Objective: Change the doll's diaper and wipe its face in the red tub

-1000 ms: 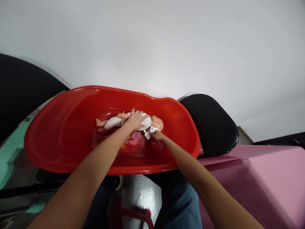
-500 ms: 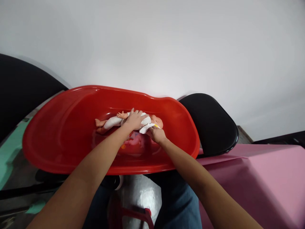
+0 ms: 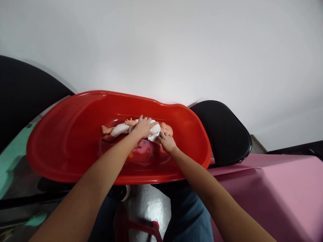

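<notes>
A baby doll (image 3: 120,129) in white clothing lies on its side in a red baby bathtub (image 3: 63,134), its head toward the right and its bare feet toward the left. My left hand (image 3: 144,127) is wrapped over the doll's torso with its fingers spread. At the doll's neck and shoulder, my right hand (image 3: 167,142) pinches a white cloth (image 3: 153,136); whether it is part of the clothing I cannot tell. Below the doll, a pink shape (image 3: 145,147) with a small orange spot shows on the tub floor, partly covered by my left arm.
Black chairs flank the tub, one seat (image 3: 222,134) at the right and a larger black back (image 3: 27,97) at the left. A pink-covered surface (image 3: 285,188) is at the lower right. The white wall (image 3: 161,50) rises just behind the tub.
My right hand's fingers have shifted on the white cloth, and its raised flap with the yellow patch no longer shows. My left hand stays on the doll.
</notes>
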The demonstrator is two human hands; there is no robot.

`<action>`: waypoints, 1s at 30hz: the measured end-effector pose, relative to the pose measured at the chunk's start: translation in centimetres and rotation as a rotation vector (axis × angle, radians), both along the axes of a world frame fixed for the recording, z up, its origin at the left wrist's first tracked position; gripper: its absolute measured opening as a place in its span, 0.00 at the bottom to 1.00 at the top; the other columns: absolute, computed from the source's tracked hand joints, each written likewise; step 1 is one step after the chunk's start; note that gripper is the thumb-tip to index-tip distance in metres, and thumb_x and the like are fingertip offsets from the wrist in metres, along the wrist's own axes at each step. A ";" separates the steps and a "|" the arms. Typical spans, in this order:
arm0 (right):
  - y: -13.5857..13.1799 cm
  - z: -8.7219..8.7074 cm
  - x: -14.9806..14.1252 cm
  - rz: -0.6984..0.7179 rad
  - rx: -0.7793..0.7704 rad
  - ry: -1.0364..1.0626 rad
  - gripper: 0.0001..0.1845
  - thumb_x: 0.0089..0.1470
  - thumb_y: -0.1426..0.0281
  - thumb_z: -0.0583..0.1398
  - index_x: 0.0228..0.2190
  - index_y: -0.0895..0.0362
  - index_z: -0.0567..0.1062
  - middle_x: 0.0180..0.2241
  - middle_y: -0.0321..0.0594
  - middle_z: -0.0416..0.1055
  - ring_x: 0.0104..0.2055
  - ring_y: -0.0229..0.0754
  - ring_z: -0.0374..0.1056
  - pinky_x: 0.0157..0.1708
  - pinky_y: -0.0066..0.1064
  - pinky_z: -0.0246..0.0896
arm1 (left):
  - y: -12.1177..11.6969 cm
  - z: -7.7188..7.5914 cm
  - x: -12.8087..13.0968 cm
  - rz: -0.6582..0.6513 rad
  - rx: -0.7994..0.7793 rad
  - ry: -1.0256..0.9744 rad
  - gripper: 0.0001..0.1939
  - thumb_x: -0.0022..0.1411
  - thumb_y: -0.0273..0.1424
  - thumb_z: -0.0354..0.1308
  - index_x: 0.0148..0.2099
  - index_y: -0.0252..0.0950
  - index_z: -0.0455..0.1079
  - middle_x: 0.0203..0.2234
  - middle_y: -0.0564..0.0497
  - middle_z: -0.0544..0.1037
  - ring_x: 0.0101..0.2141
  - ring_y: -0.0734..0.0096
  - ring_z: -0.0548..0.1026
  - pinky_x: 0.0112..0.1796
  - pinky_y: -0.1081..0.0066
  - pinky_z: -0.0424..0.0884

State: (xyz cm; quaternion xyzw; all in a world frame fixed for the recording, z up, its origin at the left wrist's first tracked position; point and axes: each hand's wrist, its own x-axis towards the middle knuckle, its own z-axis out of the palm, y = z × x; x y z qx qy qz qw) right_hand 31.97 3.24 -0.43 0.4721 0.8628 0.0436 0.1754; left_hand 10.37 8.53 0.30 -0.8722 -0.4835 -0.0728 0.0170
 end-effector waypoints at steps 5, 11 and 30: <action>-0.1 -0.3 0.1 0.057 -0.040 -0.045 0.28 0.75 0.70 0.44 0.69 0.53 0.67 0.63 0.58 0.65 0.59 0.57 0.65 0.56 0.49 0.67 | -0.2 0.3 0.0 -0.001 -0.001 0.004 0.35 0.68 0.46 0.64 0.74 0.50 0.65 0.63 0.38 0.73 0.59 0.44 0.70 0.67 0.42 0.47; -0.2 -0.8 0.3 0.087 -0.042 -0.120 0.34 0.73 0.76 0.45 0.74 0.45 0.57 0.62 0.57 0.68 0.59 0.54 0.67 0.54 0.47 0.67 | -0.1 0.4 0.0 0.004 -0.005 -0.001 0.35 0.69 0.47 0.63 0.74 0.49 0.65 0.63 0.38 0.73 0.59 0.43 0.70 0.67 0.41 0.47; 1.5 0.7 1.6 -0.017 0.121 0.067 0.24 0.73 0.70 0.50 0.61 0.62 0.75 0.65 0.60 0.65 0.63 0.59 0.63 0.63 0.50 0.60 | -0.2 0.6 0.0 0.011 -0.005 0.016 0.37 0.68 0.48 0.64 0.75 0.50 0.63 0.63 0.38 0.73 0.59 0.44 0.70 0.67 0.42 0.47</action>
